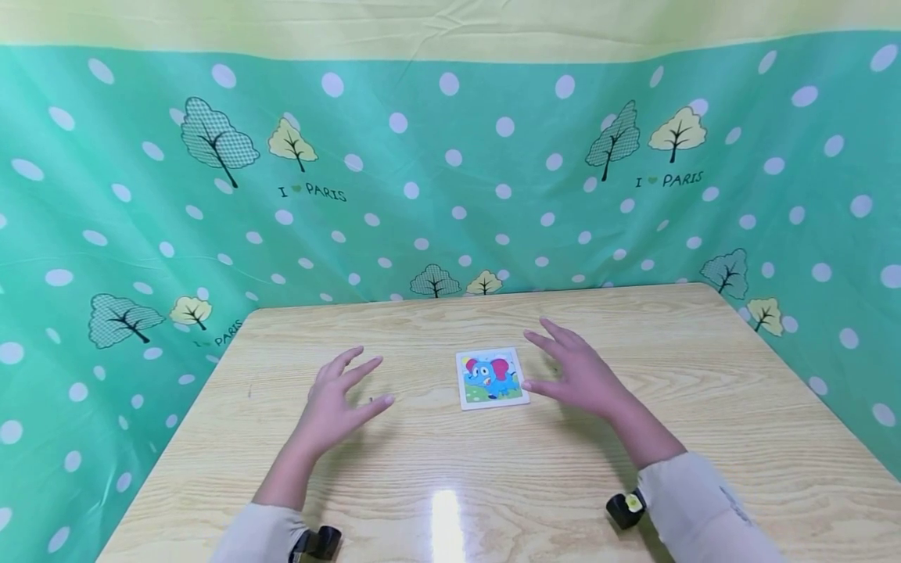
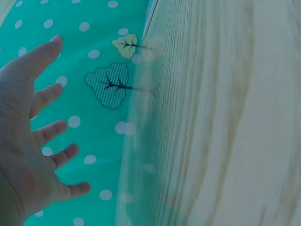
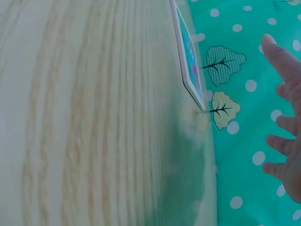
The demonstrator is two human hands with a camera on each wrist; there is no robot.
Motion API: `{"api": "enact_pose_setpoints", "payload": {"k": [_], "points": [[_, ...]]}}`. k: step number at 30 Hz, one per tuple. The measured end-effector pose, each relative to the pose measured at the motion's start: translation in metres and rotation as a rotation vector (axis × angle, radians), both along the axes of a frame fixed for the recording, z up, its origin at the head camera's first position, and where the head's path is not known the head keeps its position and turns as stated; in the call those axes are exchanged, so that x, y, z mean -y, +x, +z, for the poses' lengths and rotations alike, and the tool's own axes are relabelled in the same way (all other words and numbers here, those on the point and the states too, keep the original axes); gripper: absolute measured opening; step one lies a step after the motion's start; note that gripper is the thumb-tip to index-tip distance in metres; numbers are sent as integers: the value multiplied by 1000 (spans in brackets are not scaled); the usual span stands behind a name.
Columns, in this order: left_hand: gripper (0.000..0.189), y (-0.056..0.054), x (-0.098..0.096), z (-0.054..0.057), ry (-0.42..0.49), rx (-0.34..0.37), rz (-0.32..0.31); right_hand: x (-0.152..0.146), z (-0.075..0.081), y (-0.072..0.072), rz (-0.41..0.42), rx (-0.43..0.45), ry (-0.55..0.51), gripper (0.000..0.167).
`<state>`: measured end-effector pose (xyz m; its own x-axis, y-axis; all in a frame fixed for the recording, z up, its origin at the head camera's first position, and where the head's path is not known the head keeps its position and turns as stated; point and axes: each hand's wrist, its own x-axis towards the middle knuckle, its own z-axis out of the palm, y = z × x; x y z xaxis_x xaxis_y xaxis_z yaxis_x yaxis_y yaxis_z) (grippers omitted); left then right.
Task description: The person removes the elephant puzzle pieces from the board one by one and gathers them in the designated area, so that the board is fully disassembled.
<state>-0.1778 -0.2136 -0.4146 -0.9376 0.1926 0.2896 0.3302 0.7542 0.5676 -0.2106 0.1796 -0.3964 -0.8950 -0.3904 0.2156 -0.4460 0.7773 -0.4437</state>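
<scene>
Board (image 1: 494,403): lies flat on the table (image 1: 436,446), near its middle; the white border encloses a blue elephant (image 1: 494,378) with pink ears. Right hand (image 1: 580,375): fingers spread, just beside the board's right edge. Left hand (image 1: 334,410): likewise spread, apart from the board, leftward. Background: dotted curtain (image 1: 479,188).

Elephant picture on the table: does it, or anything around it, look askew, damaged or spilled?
Nothing stands out. The elephant picture lies flat, roughly in line with the far edge of the table, with no visible damage. No spill shows; the bright streak nearer the camera looks like reflected light.
</scene>
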Motion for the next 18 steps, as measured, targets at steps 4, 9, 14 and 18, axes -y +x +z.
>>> {"api": "enact_pose_setpoints", "payload": {"k": [4,9,14,18], "points": [[67,-2,-5,0,74,34,-9,7,-1,0,4,27,-42,78],[66,-5,-10,-1,184,102,-18,17,-4,-2,23,71,-69,76],[65,-9,-16,-3,283,171,-41,27,-5,-5,56,142,-66,75],[63,-12,-20,-2,313,211,-66,32,-4,-6,83,175,-50,74]]}}
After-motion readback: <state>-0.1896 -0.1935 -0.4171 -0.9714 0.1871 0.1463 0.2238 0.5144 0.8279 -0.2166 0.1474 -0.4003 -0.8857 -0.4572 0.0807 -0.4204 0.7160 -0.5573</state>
